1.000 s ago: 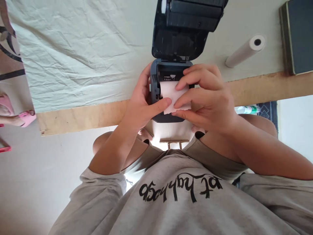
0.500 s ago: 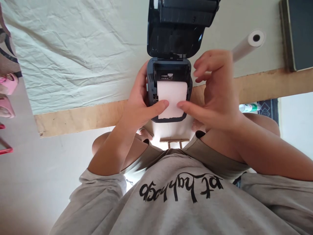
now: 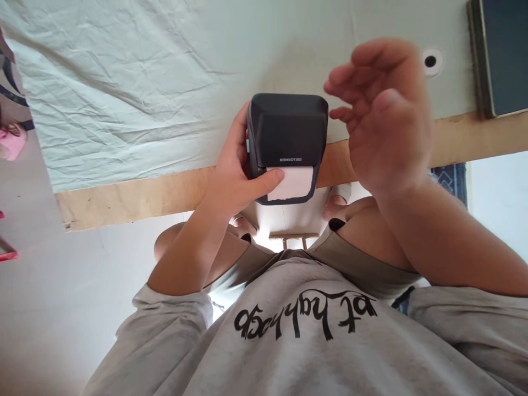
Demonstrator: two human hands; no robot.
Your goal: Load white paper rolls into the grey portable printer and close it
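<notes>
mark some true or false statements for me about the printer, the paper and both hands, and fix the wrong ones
1. The left hand holds the printer. True.
2. The printer's lid stands open. False: the lid is down.
3. The left thumb rests on the paper. True.
4. The right hand is pinching the paper. False: the right hand is open, raised to the right of the printer.
5. The paper shows beyond the lid's edge, on the side nearest the person. True.
6. The shirt is plain. False: the shirt has dark lettering.
</notes>
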